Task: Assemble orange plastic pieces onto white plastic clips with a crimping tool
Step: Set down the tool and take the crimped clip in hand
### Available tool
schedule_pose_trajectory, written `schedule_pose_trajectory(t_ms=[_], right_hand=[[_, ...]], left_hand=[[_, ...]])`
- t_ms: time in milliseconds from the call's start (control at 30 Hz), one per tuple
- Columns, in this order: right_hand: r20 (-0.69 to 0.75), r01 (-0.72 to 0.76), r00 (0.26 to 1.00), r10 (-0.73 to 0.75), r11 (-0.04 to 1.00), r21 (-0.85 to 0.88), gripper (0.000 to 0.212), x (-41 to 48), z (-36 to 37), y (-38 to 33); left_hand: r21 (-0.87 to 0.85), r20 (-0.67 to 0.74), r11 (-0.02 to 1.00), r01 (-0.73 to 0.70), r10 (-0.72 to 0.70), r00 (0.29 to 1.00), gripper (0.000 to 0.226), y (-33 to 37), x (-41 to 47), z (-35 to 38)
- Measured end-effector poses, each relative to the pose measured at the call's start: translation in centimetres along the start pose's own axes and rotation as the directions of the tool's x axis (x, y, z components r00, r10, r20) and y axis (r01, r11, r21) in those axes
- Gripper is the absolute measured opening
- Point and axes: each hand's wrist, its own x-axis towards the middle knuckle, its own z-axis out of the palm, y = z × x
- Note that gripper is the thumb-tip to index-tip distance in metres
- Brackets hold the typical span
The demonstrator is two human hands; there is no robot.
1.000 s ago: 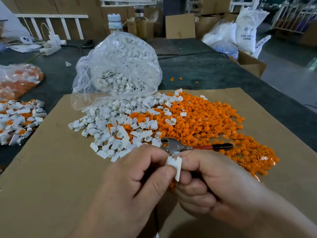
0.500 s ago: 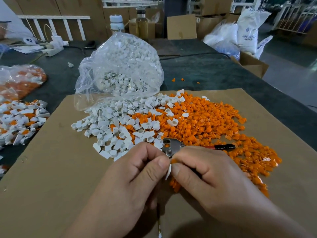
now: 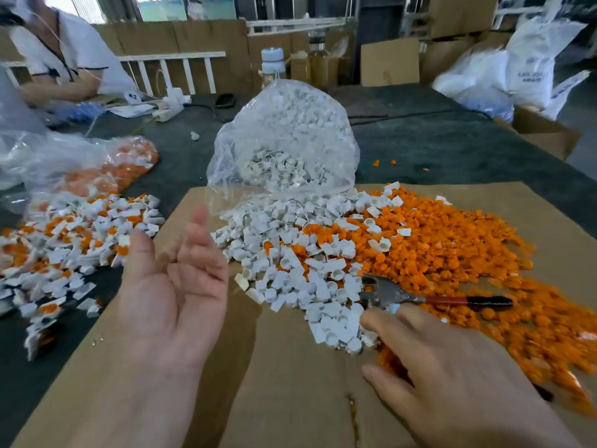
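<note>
Dark tabletop [image 3: 452, 140], white railing [image 3: 174, 69], stacked cardboard boxes [image 3: 458, 14], white sacks [image 3: 529, 66] behind.

Orange pieces [image 3: 458, 253]; white clips [image 3: 290, 263]

White sack [image 3: 529, 71] – blue print illegible

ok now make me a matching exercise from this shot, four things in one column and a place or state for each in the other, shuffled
Things:
1. left hand
2. right hand
3. crimping tool
4. clear bag of white clips

Places or states:
a. lying flat, red handle over the orange pieces
b. palm down, fingertips by the loose white clips
c. palm up, holding nothing
d. at the far edge of the cardboard

Pairs: 1-c, 2-b, 3-a, 4-d
</note>
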Motion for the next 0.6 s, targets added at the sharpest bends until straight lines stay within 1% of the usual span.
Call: schedule_pose_trajectory(t_ms=[33, 67, 100, 133, 167, 200, 233, 267, 300, 333, 367, 400, 467, 533, 600], right_hand=[[-0.005, -0.004, 1.000, 0.004, 1.000, -0.015, 0.046, 0.0, 0.1, 0.0], [-0.006, -0.006, 1.000, 0.006, 1.000, -0.025, 0.045, 0.0, 0.1, -0.1], [-0.006, -0.008, 1.000, 0.008, 1.000, -0.027, 0.043, 0.0, 0.2, 0.0], [-0.002, -0.011, 1.000, 0.011, 1.000, -0.027, 0.039, 0.0, 0.1, 0.1], [-0.002, -0.013, 1.000, 0.013, 0.999, -0.029, 0.035, 0.0, 0.1, 0.3], [-0.004, -0.014, 1.000, 0.014, 0.999, -0.040, 0.032, 0.0, 0.0, 0.4], [-0.009, -0.013, 1.000, 0.013, 0.998, -0.056, 0.029, 0.0, 0.0, 0.5], [-0.011, -0.013, 1.000, 0.012, 0.997, -0.073, 0.027, -0.1, -0.1, 0.5], [-0.013, -0.011, 1.000, 0.010, 0.996, -0.084, 0.026, -0.1, -0.1, 0.5], [-0.012, -0.009, 1.000, 0.008, 0.996, -0.089, 0.025, 0.0, -0.2, 0.5], [-0.013, -0.005, 1.000, 0.003, 0.996, -0.091, 0.026, 0.0, -0.2, 0.5], [-0.013, -0.002, 1.000, 0.001, 0.996, -0.094, 0.026, 0.0, -0.1, 0.5], [-0.006, -0.003, 1.000, 0.003, 0.996, -0.091, 0.026, 0.1, 0.0, 0.4], [-0.007, 0.006, 1.000, -0.007, 0.996, -0.089, 0.021, 0.2, 0.2, 0.4], [-0.024, 0.012, 1.000, -0.014, 0.997, -0.076, 0.014, 0.2, 0.4, 0.3]], left_hand=[[0.071, -0.054, 0.997, 0.012, -0.008, 0.999, 0.056, -0.3, 0.1, -0.1], [0.181, -0.095, 0.983, 0.032, -0.015, 0.995, 0.051, -0.8, 0.0, -0.1], [0.335, -0.113, 0.941, 0.053, -0.016, 0.993, 0.044, -1.3, -0.1, 0.0], [0.523, -0.105, 0.851, 0.057, -0.002, 0.995, 0.032, -1.8, -0.4, -0.1], [0.716, -0.059, 0.698, 0.029, 0.019, 0.998, 0.018, -2.3, -0.8, -0.1], [0.874, 0.025, 0.485, -0.035, 0.028, 0.999, 0.014, -2.7, -1.3, -0.1], [0.965, 0.118, 0.233, -0.118, 0.014, 0.993, 0.017, -3.0, -1.9, -0.2], [0.977, 0.210, -0.014, -0.211, -0.021, 0.977, 0.019, -3.4, -2.4, -0.3], [0.930, 0.287, -0.221, -0.294, -0.064, 0.956, 0.023, -3.6, -2.7, -0.5], [0.859, 0.337, -0.370, -0.355, -0.114, 0.934, 0.030, -3.9, -2.9, -0.6], [0.801, 0.352, -0.462, -0.381, -0.152, 0.924, 0.038, -4.2, -3.0, -0.6], [0.766, 0.346, -0.510, -0.391, -0.186, 0.920, 0.044, -4.5, -3.1, -0.7], [0.722, 0.325, -0.560, -0.407, -0.245, 0.913, 0.052, -5.0, -3.3, -0.8], [0.677, 0.339, -0.589, -0.441, -0.282, 0.898, 0.053, -5.4, -3.7, -0.9], [0.653, 0.375, -0.597, -0.466, -0.280, 0.884, 0.049, -5.7, -3.9, -0.9]])
